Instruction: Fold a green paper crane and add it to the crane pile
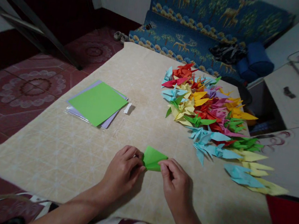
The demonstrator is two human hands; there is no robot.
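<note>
A small folded piece of green origami paper (153,158) lies near the front of the table between my hands. My left hand (128,164) has its fingers curled and pressed on the paper's left end. At the right end, my right hand (175,178) pinches the paper's edge between thumb and forefinger. Beyond my left hand sits a stack of square paper sheets (97,102), green on top with lavender and a clear wrapper beneath. To the right spreads a large pile of folded paper cranes (210,112) in red, yellow, blue, green, orange and pink.
The table has a cream patterned cloth (78,154). A small white paper scrap (128,108) lies beside the stack. Behind the table stands a blue deer-patterned bench (176,34); a white cabinet (291,97) is on the right, and a metal ladder frame (37,20) on the left.
</note>
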